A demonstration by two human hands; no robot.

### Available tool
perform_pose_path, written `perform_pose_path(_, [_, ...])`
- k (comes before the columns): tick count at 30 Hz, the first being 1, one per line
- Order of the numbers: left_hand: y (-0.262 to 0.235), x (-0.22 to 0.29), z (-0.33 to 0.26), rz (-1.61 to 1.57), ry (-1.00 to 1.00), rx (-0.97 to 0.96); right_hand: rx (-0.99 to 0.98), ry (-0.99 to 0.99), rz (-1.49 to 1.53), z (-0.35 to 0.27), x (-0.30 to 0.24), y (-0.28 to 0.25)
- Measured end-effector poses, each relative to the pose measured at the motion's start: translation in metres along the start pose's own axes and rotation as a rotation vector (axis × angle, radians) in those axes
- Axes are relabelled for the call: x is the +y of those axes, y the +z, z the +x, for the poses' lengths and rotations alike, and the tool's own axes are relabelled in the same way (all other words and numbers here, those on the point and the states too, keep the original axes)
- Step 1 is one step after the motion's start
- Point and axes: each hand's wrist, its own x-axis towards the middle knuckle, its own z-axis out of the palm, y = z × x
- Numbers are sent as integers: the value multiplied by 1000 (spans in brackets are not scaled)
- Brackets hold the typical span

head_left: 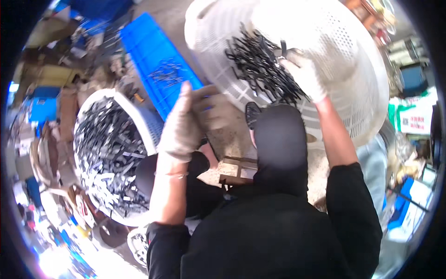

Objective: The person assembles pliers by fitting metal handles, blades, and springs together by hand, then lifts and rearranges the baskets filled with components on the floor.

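My left hand [183,123], in a pale work glove, is raised with its thumb and fingers apart, and nothing shows in it. Its fingers are smeared by motion. My right hand [304,74], in a white glove, is inside a large white perforated basket [367,88]. Its fingers are closed on a thin black strip [283,46] whose end sticks up past the fingertips. Just beside that hand, a heap of long black strips [262,65] lies in the basket. What exactly these strips are, I cannot tell.
Left of my knee stands a white basket [134,109] full of dark flat pieces [109,144]. Beyond my left hand, a long blue tray [144,42] carries several thin pieces. A small wooden stool or crate [237,169] sits between my legs. Clutter lines both sides.
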Motion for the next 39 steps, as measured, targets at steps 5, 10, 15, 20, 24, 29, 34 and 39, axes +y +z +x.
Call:
perform_pose_path(5, [50, -5, -40, -57, 49, -172, -11, -790, -517, 7, -125, -14])
perform_pose_path(10, [37, -4, -87, -122, 397, 65, -45, -191, 330, -16, -191, 28])
perform_pose_path(15, [-9, -14, -118, 214, 504, 127, -561, 382, 1018, -59, -253, 82])
perform_pose_path(20, [4, -19, -101, 80, 500, 187, -457, 470, 1290, -84, -241, 81])
perform_pose_path(24, [-34, 1, -167, 145, 555, 194, -778, 220, 1310, -83, -225, 75])
perform_pose_path(29, [-41, 17, -204, 280, 511, 211, -730, 130, 1001, -87, -240, 76])
perform_pose_path(34, [-28, 34, -140, -295, 840, -291, -1158, 157, 1792, -21, -179, 85])
perform_pose_path(39, [-19, 37, -94, -230, 867, 400, -598, 382, 1138, -41, -285, 113])
